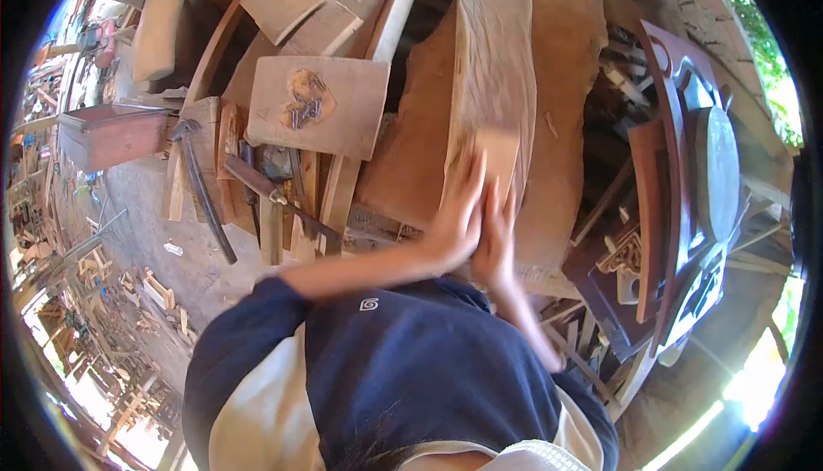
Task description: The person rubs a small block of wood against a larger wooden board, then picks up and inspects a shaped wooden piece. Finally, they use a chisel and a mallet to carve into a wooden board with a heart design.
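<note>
A long, pale wooden beam [495,60] with wavy grain lies lengthwise in front of me on a broad brown slab [561,154]. On the beam is a small tan block [497,147], smeared by motion. My left hand [459,214] presses on the block's near left side, its fingers long and close together. Right beside it, my right hand [495,235] presses on the near end, fingers pointing away from me. Both hands are slightly blurred, and the block's underside is hidden against the beam.
To the left, a board [317,107] carries a pile of small dark metal pieces [304,98]. Near it are a hammer [201,188] and a dark-bladed tool [279,197]. Dark, polished wooden furniture parts [677,180] stand at right. A reddish box [116,137] sits far left.
</note>
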`<action>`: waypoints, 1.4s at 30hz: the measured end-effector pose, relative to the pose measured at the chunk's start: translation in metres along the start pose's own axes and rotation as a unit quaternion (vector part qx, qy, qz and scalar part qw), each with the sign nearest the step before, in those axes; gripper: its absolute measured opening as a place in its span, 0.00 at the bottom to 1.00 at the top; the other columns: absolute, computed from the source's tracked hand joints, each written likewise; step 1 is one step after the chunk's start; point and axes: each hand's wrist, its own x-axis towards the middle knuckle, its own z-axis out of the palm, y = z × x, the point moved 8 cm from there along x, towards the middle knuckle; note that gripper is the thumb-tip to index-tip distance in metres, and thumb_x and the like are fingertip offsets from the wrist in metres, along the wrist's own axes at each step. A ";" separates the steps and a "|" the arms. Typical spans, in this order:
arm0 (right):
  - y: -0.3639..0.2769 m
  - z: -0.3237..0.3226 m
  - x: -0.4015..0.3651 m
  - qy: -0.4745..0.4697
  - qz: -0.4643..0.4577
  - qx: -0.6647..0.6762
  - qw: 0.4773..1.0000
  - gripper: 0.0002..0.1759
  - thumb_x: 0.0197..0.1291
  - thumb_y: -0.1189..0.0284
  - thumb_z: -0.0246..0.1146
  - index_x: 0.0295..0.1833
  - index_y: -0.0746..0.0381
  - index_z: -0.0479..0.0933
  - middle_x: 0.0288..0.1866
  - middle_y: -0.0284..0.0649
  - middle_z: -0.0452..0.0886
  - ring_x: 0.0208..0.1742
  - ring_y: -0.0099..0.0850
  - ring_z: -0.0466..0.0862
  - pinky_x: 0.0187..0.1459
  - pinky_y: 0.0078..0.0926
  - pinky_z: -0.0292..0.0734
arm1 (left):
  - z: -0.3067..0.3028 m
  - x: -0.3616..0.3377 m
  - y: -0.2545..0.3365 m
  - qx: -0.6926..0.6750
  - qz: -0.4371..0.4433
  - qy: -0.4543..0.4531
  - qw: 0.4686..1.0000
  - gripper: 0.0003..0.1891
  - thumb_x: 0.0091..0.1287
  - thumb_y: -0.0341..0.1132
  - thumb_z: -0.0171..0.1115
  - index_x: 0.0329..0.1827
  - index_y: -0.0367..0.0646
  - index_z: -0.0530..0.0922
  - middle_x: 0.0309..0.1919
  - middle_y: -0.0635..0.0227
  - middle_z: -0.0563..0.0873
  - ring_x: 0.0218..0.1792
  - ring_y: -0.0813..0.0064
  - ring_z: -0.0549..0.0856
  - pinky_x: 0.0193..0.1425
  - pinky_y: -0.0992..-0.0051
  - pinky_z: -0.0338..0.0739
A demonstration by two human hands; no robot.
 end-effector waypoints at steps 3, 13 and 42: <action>0.019 -0.029 -0.041 0.108 0.068 -0.044 0.991 0.38 0.77 0.76 0.47 0.83 0.55 0.35 0.84 0.46 0.47 0.83 0.37 0.53 0.80 0.38 0.50 | 0.002 -0.042 0.009 -0.016 -0.033 -0.007 0.999 0.37 0.69 0.16 0.44 0.82 0.35 0.45 0.81 0.43 0.44 0.82 0.47 0.42 0.83 0.58 0.40; -0.109 0.112 0.295 -0.152 -0.266 -0.558 0.771 0.28 0.70 0.83 0.46 0.74 0.61 0.69 0.74 0.46 0.70 0.74 0.37 0.69 0.72 0.29 0.63 | -0.044 0.332 -0.122 -0.005 0.012 0.162 0.987 0.33 0.71 0.24 0.48 0.79 0.33 0.51 0.77 0.39 0.55 0.78 0.46 0.56 0.81 0.65 0.55; -0.096 0.106 0.319 -0.159 -0.306 -0.562 0.752 0.25 0.71 0.79 0.47 0.72 0.62 0.70 0.76 0.56 0.65 0.81 0.47 0.57 0.76 0.37 0.59 | -0.070 0.293 -0.092 0.083 -0.154 0.215 0.961 0.36 0.76 0.40 0.46 0.81 0.37 0.43 0.70 0.40 0.70 0.70 0.48 0.72 0.81 0.46 0.37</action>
